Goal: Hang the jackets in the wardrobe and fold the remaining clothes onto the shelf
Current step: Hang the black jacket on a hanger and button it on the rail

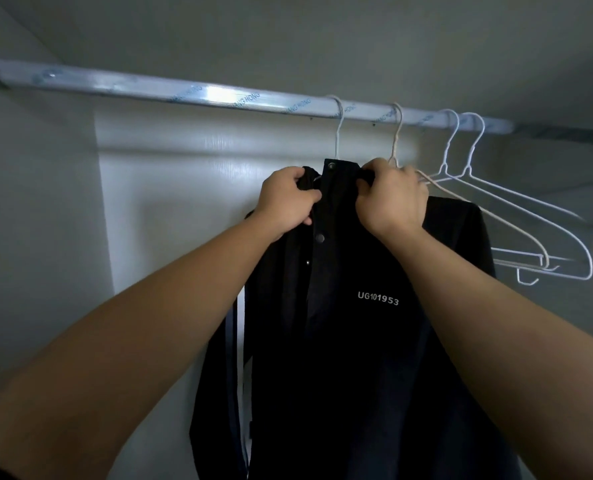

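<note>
A black jacket (357, 341) with white lettering on the chest and snap buttons hangs inside the wardrobe from a white wire hanger (337, 129) hooked on the metal rail (219, 97). My left hand (286, 200) grips the left side of the collar. My right hand (390, 199) grips the right side of the collar, its fingers curled over the fabric. The jacket's front is closed at the top. A white-striped sleeve hangs down on the left.
Three empty wire hangers (516, 216) hang on the rail to the right of the jacket. The rail's left stretch is bare. The wardrobe's pale back panel (184, 202) and side wall (28, 202) close in the space.
</note>
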